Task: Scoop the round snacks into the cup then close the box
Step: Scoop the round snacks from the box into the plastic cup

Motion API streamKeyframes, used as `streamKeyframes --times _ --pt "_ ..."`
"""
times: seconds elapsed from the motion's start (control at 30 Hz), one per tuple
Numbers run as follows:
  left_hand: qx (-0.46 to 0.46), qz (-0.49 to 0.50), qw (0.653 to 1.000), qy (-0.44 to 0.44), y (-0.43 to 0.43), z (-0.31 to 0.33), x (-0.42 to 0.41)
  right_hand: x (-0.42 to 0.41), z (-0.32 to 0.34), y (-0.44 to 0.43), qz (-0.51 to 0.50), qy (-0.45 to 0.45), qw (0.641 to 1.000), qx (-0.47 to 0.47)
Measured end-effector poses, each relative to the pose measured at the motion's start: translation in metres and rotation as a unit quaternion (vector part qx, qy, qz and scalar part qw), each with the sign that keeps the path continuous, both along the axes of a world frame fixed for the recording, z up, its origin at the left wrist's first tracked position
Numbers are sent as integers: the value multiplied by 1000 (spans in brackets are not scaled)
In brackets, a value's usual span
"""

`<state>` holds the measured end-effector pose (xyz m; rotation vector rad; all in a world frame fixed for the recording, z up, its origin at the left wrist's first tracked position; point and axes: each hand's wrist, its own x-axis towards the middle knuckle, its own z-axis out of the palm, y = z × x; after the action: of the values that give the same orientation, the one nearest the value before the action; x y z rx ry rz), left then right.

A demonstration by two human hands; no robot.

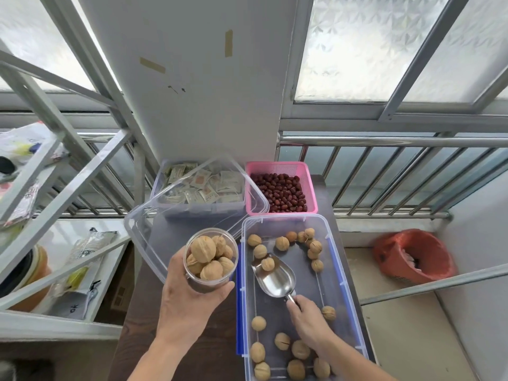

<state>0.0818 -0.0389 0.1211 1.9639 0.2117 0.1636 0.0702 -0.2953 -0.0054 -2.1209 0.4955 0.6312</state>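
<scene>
My left hand (189, 295) grips a clear plastic cup (211, 259) heaped with round tan walnuts, held just left of the clear box (336, 273). Inside the box my right hand (309, 321) holds the handle of a metal scoop (275, 279), whose bowl points away from me with one walnut (267, 264) near its tip. Several loose walnuts lie at the box's far end and near end. The box's clear lid (154, 232) leans open to the left, behind the cup.
Behind the box stand a pink basket of red dates (309, 185) and a clear tub of sachets (198, 188). A metal shelf frame with bags fills the left. A red-bagged bin (412, 257) sits on the floor at right, beyond the narrow table's edge.
</scene>
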Motion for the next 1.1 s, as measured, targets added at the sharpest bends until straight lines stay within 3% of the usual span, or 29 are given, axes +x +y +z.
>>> streamKeyframes --times 0.3,0.83,1.1 --pt "2 -4 1000 8 4 -2 0 34 17 16 -44 -28 998 20" --pt "34 -25 999 6 -5 -10 9 -5 46 -19 -35 -93 991 94" --pt "70 -68 995 5 -11 -8 12 -18 137 -63 54 -161 985 42"
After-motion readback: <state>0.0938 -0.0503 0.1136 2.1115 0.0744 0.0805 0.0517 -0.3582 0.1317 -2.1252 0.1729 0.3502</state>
